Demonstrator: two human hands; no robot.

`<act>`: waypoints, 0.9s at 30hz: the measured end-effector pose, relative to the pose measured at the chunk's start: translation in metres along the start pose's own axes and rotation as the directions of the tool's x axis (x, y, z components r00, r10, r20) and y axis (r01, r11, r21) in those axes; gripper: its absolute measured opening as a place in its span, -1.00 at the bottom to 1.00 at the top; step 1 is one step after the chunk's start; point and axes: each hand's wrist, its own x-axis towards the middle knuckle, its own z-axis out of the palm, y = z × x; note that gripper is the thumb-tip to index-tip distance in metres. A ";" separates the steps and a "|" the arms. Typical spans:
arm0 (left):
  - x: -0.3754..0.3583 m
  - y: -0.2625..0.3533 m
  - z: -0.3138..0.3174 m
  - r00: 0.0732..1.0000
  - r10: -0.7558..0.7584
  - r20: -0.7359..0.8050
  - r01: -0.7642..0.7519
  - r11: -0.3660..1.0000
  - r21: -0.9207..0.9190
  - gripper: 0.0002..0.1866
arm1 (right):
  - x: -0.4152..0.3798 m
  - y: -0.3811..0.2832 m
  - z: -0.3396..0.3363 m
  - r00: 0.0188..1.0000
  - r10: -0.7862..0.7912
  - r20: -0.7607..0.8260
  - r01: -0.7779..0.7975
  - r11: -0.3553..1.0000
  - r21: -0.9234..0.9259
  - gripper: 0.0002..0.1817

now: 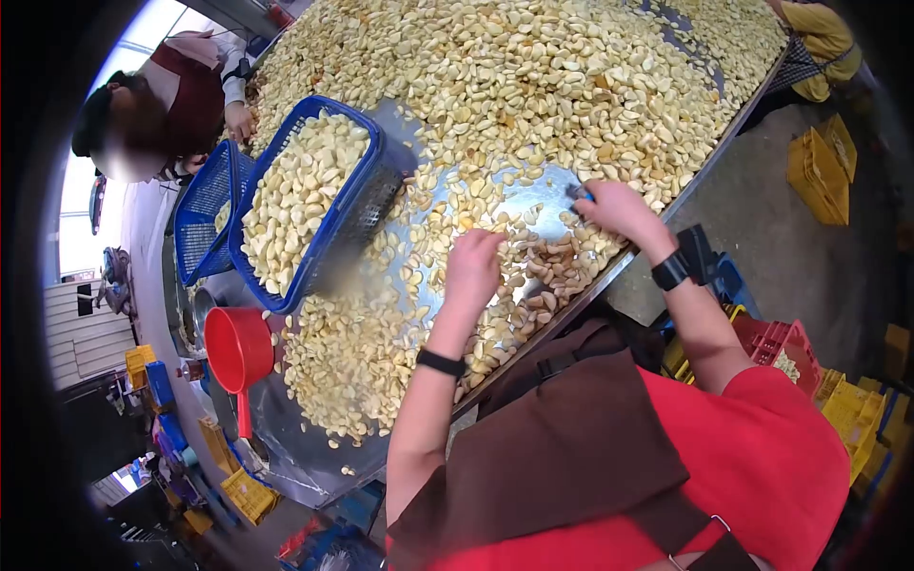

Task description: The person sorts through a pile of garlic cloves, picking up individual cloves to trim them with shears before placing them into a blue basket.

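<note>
Peeled garlic cloves cover the metal table in a deep heap, with bare metal showing between my hands. My left hand is over the cloves at the near side, its fingers curled together; I cannot tell what is in them. Farther right, my right hand is closed on a small blue and dark tool, most of it hidden by the fingers. Browner cloves lie in a pile below and between the hands, along the table's near edge.
A blue basket full of cloves stands left of my hands, beside another blue basket. A red dipper lies nearer. One person works across at the left, another at the far right. Yellow crates stand on the floor.
</note>
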 end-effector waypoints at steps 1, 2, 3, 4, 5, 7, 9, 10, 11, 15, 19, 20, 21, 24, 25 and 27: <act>0.001 -0.004 0.013 1.000 0.003 -0.004 -0.003 1.000 -0.005 -0.83 | 0.000 -0.003 0.008 1.000 -0.012 -0.003 0.011 0.998 -0.067 -0.59; 0.002 -0.009 0.023 0.994 -0.003 0.108 -0.001 0.999 0.042 -0.81 | 0.002 -0.003 0.017 0.999 -0.032 0.006 0.032 0.985 -0.172 -0.57; 0.004 -0.010 0.026 0.976 -0.016 0.219 -0.004 0.996 0.089 -0.79 | 0.000 -0.003 0.015 0.997 -0.071 0.025 0.074 0.985 -0.158 -0.57; 0.003 -0.013 0.026 0.975 -0.014 0.222 -0.006 0.996 0.089 -0.79 | -0.002 -0.003 0.012 0.993 -0.109 0.044 0.114 0.984 -0.140 -0.58; 0.000 -0.018 0.023 0.969 -0.069 0.236 0.053 0.996 0.075 -0.77 | -0.004 0.001 0.005 0.995 -0.100 0.023 0.100 0.994 -0.035 -0.58; -0.007 -0.029 0.017 0.971 -0.124 0.205 0.117 0.992 0.048 -0.76 | -0.011 0.002 -0.020 0.999 0.008 0.032 -0.012 0.992 0.125 -0.60; -0.015 -0.035 0.017 0.913 -0.354 0.202 0.387 0.909 -0.156 -0.81 | -0.006 0.009 -0.013 0.999 0.034 -0.023 -0.033 0.999 0.026 -0.61; -0.017 -0.034 0.016 0.791 -0.561 0.244 0.612 0.710 -0.348 -0.86 | -0.004 0.012 -0.007 0.996 0.050 -0.075 -0.056 0.995 -0.080 -0.62; -0.017 -0.033 0.017 0.755 -0.606 0.250 0.635 0.582 -0.508 -0.91 | -0.004 0.009 0.007 0.998 -0.021 -0.052 0.019 0.999 -0.038 -0.66; -0.017 -0.025 0.004 0.656 -0.663 0.361 0.599 0.167 -0.783 -0.80 | -0.002 -0.021 0.028 0.981 -0.167 0.096 0.178 0.978 -0.109 -0.60; -0.014 -0.007 -0.005 0.623 -0.719 0.306 0.453 0.013 -0.892 -0.84 | -0.009 -0.057 0.053 0.927 -0.371 -0.058 0.362 0.841 0.402 -0.50; -0.013 -0.005 -0.007 0.624 -0.720 0.303 0.450 0.014 -0.893 -0.84 | -0.014 -0.067 0.059 0.893 -0.442 -0.088 0.419 0.740 0.527 -0.45; -0.013 -0.003 -0.008 0.649 -0.709 0.277 0.415 0.025 -0.909 -0.84 | -0.024 -0.081 0.054 0.896 -0.443 0.000 0.380 0.768 0.516 -0.43; -0.015 0.002 -0.008 0.670 -0.712 0.208 0.384 0.093 -0.919 -0.84 | -0.026 -0.089 0.066 0.876 -0.482 0.019 0.424 0.787 0.448 -0.39; -0.014 0.004 -0.007 0.674 -0.721 0.161 0.382 0.155 -0.911 -0.83 | -0.026 -0.090 0.068 0.879 -0.477 -0.003 0.425 0.781 0.458 -0.39; -0.013 0.004 -0.004 0.674 -0.727 0.134 0.374 0.179 -0.910 -0.83 | -0.027 -0.090 0.069 0.881 -0.473 -0.025 0.428 0.774 0.467 -0.39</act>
